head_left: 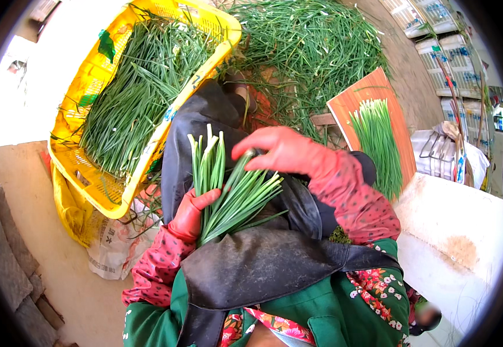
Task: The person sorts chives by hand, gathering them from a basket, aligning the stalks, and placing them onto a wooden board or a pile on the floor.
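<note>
My left hand (pixel 191 215), in a red rubber glove, grips a bunch of green chives (pixel 210 165) over my lap. The bunch fans into two parts, with pale cut ends pointing up and to the right. Above it, my right hand (pixel 283 151), gloved the same way, curls its thumb and fingers around a darker green strand at the top of the bunch; the fingertips partly hide it. A dark apron (pixel 251 272) covers my lap beneath the chives.
A yellow plastic crate (pixel 115 205) full of loose chives stands at left. More chives (pixel 315 52) are heaped on the ground ahead. To the right, a wooden board (pixel 361 92) carries a neat pile of chives (pixel 378 144). White crates (pixel 451 61) are stacked at far right.
</note>
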The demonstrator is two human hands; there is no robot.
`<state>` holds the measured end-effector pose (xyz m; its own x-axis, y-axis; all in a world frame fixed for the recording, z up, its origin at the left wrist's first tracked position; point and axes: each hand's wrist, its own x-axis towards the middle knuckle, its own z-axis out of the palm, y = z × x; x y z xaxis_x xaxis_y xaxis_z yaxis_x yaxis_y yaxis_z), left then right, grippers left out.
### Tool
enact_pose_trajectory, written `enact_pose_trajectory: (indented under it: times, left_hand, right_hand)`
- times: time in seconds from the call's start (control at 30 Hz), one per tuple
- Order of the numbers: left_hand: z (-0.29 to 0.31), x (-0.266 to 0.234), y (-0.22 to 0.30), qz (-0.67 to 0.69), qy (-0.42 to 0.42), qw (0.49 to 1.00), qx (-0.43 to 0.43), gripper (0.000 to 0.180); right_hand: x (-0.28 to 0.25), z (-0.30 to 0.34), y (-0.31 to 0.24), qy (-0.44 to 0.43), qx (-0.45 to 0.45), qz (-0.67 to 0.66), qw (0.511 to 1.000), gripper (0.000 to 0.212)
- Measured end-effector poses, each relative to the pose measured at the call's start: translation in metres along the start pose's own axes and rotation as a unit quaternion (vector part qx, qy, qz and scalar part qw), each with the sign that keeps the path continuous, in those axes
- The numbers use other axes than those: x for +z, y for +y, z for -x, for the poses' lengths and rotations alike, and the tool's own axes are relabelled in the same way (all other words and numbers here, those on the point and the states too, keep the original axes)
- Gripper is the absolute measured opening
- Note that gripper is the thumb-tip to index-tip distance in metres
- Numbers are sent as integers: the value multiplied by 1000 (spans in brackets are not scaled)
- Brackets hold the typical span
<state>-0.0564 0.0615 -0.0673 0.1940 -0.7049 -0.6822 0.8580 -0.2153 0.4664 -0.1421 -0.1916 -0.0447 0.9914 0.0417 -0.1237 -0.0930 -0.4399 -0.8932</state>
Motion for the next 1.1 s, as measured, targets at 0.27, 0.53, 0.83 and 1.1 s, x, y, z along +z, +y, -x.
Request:
enact_pose_trajectory:
  times: [0.27, 0.53, 0.83, 1.1]
  left_hand:
    - [1, 1, 2, -8, -27, 1000, -4, 36]
    - [1, 1, 1, -4, -32, 999, 9, 37]
    - [2, -3, 0, 22, -6, 1000, 12, 39]
    - [4, 2, 2, 20, -22, 999, 26, 46]
  right_hand:
    - [-55, 1, 69, 347, 157, -107, 918, 26]
    - [10, 1, 16, 18, 197, -223, 955, 29]
    - [-57, 52, 75, 458, 286, -291, 790, 28]
    - [64, 57, 3, 81, 289, -393, 869, 45]
